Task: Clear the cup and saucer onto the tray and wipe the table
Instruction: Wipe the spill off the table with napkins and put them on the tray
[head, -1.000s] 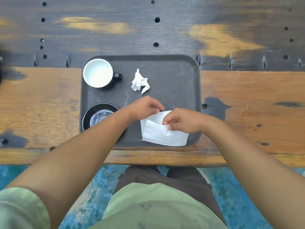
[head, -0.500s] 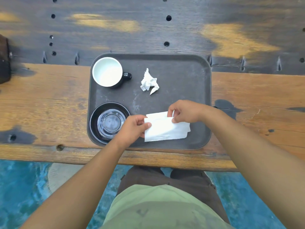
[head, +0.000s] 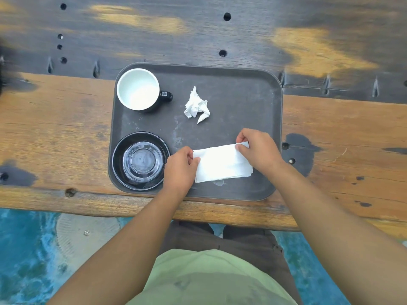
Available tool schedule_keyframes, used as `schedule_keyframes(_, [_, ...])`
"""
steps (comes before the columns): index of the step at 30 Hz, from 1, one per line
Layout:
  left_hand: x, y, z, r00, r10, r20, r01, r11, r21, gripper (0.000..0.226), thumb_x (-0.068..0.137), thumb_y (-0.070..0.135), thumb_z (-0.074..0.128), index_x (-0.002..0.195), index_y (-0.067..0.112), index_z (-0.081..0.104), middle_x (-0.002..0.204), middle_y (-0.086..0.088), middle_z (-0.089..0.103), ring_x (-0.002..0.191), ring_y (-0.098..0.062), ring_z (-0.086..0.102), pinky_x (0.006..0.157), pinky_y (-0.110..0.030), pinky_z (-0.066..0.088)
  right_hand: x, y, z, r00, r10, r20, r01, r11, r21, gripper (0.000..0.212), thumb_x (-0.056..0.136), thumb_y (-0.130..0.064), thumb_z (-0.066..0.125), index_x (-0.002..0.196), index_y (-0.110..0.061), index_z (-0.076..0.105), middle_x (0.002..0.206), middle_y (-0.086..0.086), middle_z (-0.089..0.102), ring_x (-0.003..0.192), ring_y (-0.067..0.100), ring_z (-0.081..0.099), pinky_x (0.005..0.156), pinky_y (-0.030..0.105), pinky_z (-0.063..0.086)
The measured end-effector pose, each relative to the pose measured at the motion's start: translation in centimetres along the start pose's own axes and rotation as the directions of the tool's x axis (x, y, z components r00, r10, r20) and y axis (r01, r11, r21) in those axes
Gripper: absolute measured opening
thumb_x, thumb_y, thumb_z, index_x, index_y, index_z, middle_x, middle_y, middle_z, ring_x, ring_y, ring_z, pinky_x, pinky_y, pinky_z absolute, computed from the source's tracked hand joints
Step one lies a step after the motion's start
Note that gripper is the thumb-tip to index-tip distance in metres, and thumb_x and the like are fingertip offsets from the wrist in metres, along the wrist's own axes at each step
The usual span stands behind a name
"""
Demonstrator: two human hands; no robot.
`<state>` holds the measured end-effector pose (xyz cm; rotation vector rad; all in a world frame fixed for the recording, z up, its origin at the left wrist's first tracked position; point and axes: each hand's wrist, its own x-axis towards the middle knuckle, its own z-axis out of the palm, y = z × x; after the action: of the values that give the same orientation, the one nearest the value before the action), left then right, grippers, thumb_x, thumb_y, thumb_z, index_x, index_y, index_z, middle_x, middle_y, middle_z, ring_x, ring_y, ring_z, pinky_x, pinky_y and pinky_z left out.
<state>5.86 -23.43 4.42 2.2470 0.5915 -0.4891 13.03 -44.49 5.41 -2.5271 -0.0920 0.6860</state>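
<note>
A dark grey tray lies on the wooden table. At its far left stands a cup, white inside and black outside, handle to the right. A black saucer at the near left carries an upturned clear glass. A folded white napkin lies on the tray's near middle. My left hand pinches its left edge, and my right hand pinches its far right corner. A crumpled white tissue rests mid-tray.
The table's near edge runs just below the tray. Dark stains and small holes mark the wood right of the tray. The far plank is dark with pale patches. Blue floor shows below.
My left hand moved from above the napkin to its left edge, uncovering the saucer and glass. The napkin now lies flatter and folded, stretched between both hands.
</note>
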Motion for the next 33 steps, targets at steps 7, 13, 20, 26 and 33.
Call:
schedule_keyframes(7, [0.4,0.0,-0.1,0.999,0.006,0.034,-0.007,0.998,0.055,0.013,0.087,0.02,0.062,0.079,0.017,0.053,0.065,0.003,0.055,0.065,-0.023,0.057,0.062,-0.034,0.047,-0.5,1.1,1.0,0.999,-0.021,-0.037,0.02,1.0,-0.003,0.009,0.087,-0.021,0.064,0.095,-0.018,0.061,0.088,-0.004,0.052,0.08,0.018,0.052,0.067,0.031,0.039])
schedule_keyframes(13, [0.1,0.0,-0.1,0.998,0.062,0.031,-0.065,0.99,0.123,0.024,0.09,0.022,0.061,0.11,0.022,0.047,0.069,0.002,0.055,0.073,-0.028,0.061,0.069,-0.041,0.051,-0.4,1.1,1.4,0.999,-0.003,0.032,0.004,0.999,-0.037,0.015,0.088,-0.021,0.062,0.1,-0.021,0.053,0.101,0.0,0.049,0.082,0.025,0.056,0.073,0.038,0.049])
schedule_keyframes(20, [0.2,0.3,0.3,0.99,0.134,0.039,-0.14,0.964,0.228,0.013,0.094,0.021,0.054,0.104,0.024,0.045,0.07,0.001,0.053,0.069,-0.031,0.058,0.067,-0.045,0.053,-1.5,1.0,2.0,0.998,0.064,0.005,-0.063,0.996,-0.069,0.013,0.092,-0.024,0.061,0.092,-0.024,0.048,0.099,-0.001,0.044,0.075,0.023,0.053,0.063,0.031,0.039])
schedule_keyframes(26, [-0.1,0.4,0.2,0.967,0.197,0.159,-0.237,0.928,0.289,0.014,0.093,0.019,0.053,0.104,0.02,0.046,0.073,-0.003,0.056,0.07,-0.034,0.057,0.069,-0.045,0.051,-4.3,2.2,3.1,0.983,0.18,-0.014,-0.18,0.984,-0.004,0.011,0.088,-0.026,0.063,0.091,-0.025,0.052,0.098,0.0,0.048,0.077,0.025,0.058,0.068,0.035,0.047])
schedule_keyframes(33, [-0.1,0.6,0.0,0.963,0.213,0.165,-0.256,0.917,0.306,0.006,0.092,0.017,0.05,0.097,0.019,0.046,0.071,-0.002,0.057,0.069,-0.032,0.057,0.067,-0.044,0.051,-4.5,2.4,3.7,0.982,0.173,-0.078,-0.171,0.985,0.035,0.013,0.088,-0.026,0.063,0.087,-0.029,0.05,0.096,-0.003,0.047,0.072,0.021,0.057,0.067,0.038,0.052])
